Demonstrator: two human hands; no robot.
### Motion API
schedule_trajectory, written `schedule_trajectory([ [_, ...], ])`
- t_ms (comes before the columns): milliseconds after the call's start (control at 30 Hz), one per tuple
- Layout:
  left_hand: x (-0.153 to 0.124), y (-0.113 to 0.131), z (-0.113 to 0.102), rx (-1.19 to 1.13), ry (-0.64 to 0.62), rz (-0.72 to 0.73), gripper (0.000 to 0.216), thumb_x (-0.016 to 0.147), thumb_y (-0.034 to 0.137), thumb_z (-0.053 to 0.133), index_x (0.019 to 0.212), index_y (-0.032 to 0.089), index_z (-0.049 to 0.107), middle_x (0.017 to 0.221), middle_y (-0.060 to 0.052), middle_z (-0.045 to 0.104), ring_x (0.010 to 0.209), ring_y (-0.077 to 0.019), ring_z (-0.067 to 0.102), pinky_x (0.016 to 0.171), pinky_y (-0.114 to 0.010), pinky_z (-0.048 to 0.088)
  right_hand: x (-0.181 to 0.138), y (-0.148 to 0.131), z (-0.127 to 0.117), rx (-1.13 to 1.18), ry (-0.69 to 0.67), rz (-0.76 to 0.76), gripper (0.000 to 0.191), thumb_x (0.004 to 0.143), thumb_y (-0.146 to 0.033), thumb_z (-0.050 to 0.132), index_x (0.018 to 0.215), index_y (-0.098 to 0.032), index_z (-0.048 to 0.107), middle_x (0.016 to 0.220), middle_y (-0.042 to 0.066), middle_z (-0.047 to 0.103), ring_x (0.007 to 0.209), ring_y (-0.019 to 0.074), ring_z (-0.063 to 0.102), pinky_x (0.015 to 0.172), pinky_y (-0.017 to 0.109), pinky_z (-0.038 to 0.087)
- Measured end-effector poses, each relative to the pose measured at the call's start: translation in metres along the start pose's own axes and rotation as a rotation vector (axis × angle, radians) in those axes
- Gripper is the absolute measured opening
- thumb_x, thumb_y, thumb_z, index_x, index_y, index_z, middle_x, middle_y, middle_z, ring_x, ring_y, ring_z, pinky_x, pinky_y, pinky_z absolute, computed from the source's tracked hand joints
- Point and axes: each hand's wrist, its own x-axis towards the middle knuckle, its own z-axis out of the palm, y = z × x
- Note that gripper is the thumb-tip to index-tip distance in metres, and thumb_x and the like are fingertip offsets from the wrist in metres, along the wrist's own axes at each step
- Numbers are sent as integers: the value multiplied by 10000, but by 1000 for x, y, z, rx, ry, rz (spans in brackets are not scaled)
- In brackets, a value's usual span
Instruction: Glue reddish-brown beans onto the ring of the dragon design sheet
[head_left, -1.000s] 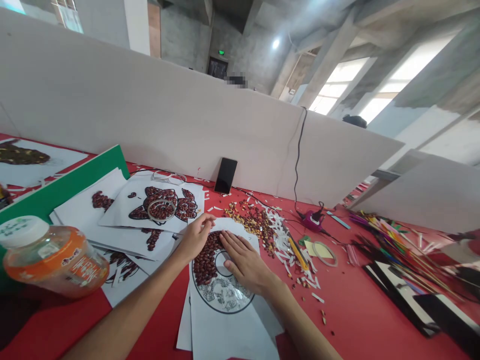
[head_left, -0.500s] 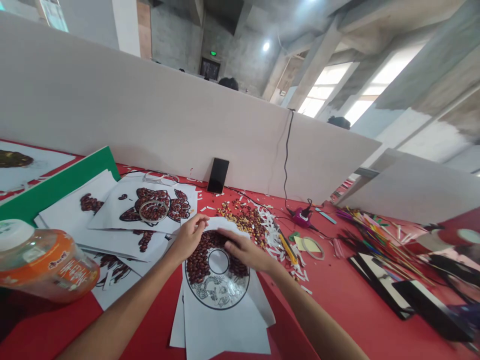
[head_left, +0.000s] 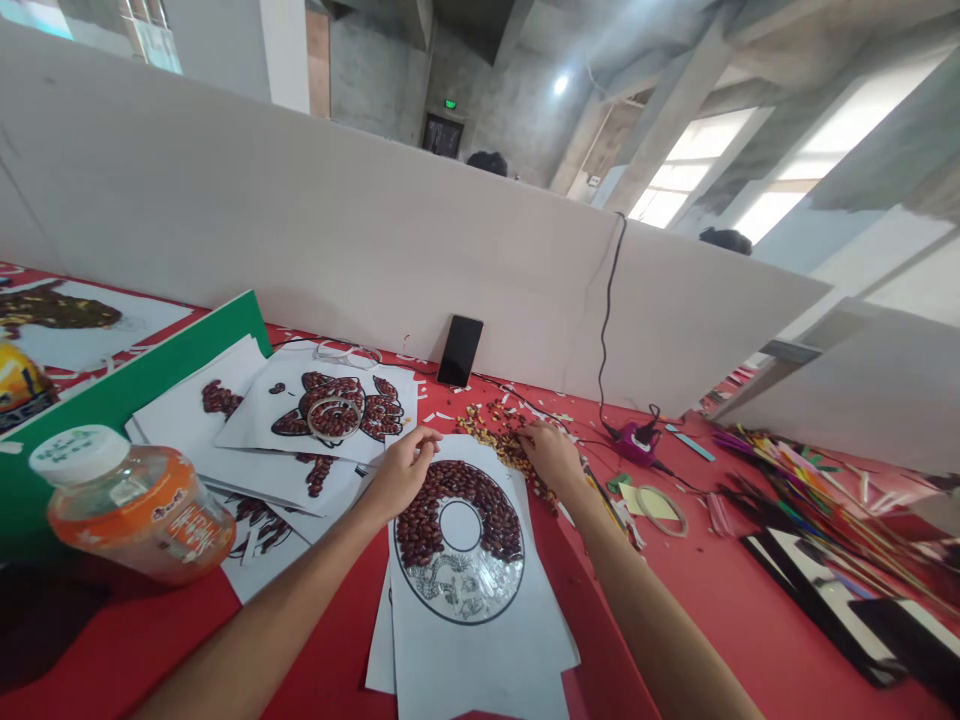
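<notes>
A paper sheet (head_left: 480,670) printed with a ring-shaped design lies before me. Dark red beans (head_left: 486,492) cover the upper part of the ring, while its lower part shows a glossy printed pattern (head_left: 469,585). My left hand (head_left: 405,472) rests at the sheet's upper left edge, fingers curled together; whatever they hold is too small to make out. Over the loose pile of red and yellow beans (head_left: 491,430) behind the sheet, my right hand (head_left: 553,460) reaches down with its fingertips drawn together among the beans. What lies between those fingertips is hidden.
Left stand an orange-labelled bottle (head_left: 142,505), a green board (head_left: 187,370) and bean-covered drawings (head_left: 259,430). A phone (head_left: 460,350) leans on the white partition (head_left: 375,250). Rightward lie a purple power adapter (head_left: 637,442), a tape roll (head_left: 661,510) and coloured sticks (head_left: 825,500).
My right hand has moved from the beans on the ring to the loose pile at the back right. My left hand stays by the sheet's edge. The view has shifted slightly left.
</notes>
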Motion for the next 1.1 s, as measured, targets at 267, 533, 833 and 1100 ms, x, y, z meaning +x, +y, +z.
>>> schedule_trajectory([
  [267,-1,3,0,-1,9,-14,203,962,331,484,1025,239,654,956,-24,724,949,-200,698,878,-312,516,-43,-33,-12,268,38,-49,179,910,-271,557,992,-214,705,936,41,760,843,194,703,783,293,524],
  [533,-1,0,-1,9,-2,-8,217,973,327,465,1034,234,652,1002,-28,712,969,-196,681,866,-305,510,-129,-97,-3,763,-137,-238,68,935,-230,618,954,-226,683,870,-6,739,777,153,681,710,244,514],
  [833,-1,-2,-1,15,-9,-11,229,980,330,466,1061,224,652,1005,-43,707,979,-199,677,873,-310,520,-148,-112,4,274,-1,-600,122,1005,-219,600,993,-244,719,900,24,694,829,179,602,803,324,403],
  [1100,0,-4,0,4,-16,-2,221,986,329,463,1056,220,643,1036,-43,704,1005,-192,675,895,-310,522,-151,-110,11,65,233,-761,136,1025,-161,549,983,-196,674,834,27,643,771,179,526,730,342,316],
])
